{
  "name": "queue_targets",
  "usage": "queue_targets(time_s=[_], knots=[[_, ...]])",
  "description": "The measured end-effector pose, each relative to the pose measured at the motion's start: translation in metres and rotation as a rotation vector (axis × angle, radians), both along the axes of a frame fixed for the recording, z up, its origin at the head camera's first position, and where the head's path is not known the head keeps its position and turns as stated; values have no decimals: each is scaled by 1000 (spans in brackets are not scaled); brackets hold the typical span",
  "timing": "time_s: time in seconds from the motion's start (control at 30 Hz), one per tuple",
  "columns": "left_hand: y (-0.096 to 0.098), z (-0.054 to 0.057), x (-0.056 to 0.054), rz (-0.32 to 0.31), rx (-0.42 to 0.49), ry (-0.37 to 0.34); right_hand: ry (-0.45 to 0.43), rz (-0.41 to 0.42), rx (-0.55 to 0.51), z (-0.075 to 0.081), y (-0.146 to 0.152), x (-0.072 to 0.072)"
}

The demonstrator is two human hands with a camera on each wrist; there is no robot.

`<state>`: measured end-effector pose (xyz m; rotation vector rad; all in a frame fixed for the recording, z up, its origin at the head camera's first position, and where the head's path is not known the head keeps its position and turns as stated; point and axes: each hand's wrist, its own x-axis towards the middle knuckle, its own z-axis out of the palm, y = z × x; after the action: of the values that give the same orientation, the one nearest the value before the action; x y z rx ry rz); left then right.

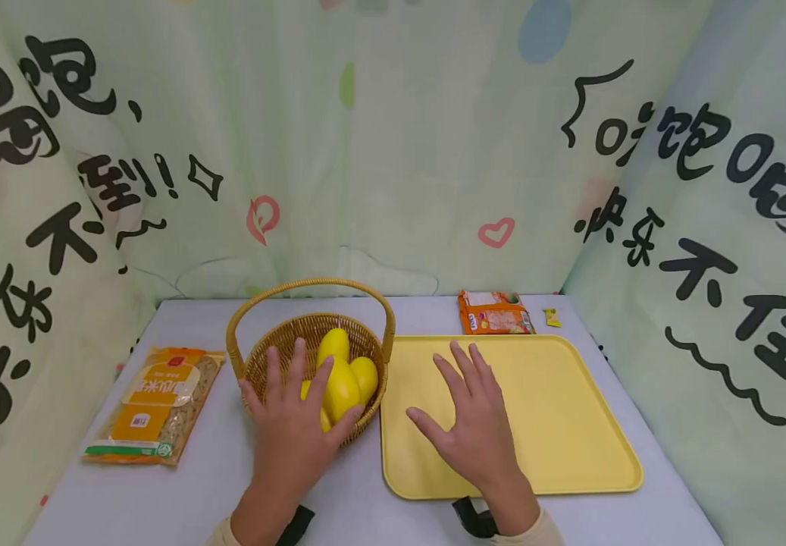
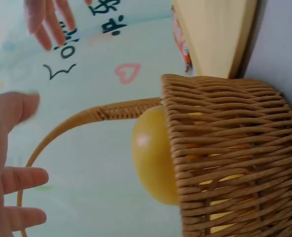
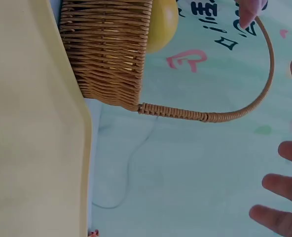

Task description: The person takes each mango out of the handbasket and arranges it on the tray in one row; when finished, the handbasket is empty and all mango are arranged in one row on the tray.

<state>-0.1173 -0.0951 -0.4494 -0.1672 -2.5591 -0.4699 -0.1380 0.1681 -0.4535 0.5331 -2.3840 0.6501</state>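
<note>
A round wicker basket (image 1: 290, 340) with a tall arched handle stands left of the tray and holds several smooth yellow oval fruits (image 1: 342, 385). My left hand (image 1: 297, 436) hovers with spread fingers in front of the basket, hiding part of it and some fruit. In the left wrist view, one yellow fruit (image 2: 153, 153) rises past the basket's rim, and that hand's fingers (image 2: 25, 180) are apart from it. Over the yellow tray (image 1: 556, 417), my right hand (image 1: 474, 421) is held with fingers spread and nothing in it. The right wrist view shows its fingers (image 3: 286, 190) extended.
An orange-labelled clear bag of grain (image 1: 154, 406) lies left of the basket. Behind the tray lie an orange snack packet (image 1: 495, 313) and a small yellow wrapped piece (image 1: 552, 317). Printed curtains (image 1: 420, 152) enclose the white table (image 1: 195, 500) at back and sides.
</note>
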Motion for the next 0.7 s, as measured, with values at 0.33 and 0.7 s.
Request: queue_targets(time_s=[0.33,0.7], knots=[[-24,2,14,-45,299,255,75,23,-281,-4,14,11],[-47,-20,31,317,763,-173,-182,30,-565,-18,29,39]])
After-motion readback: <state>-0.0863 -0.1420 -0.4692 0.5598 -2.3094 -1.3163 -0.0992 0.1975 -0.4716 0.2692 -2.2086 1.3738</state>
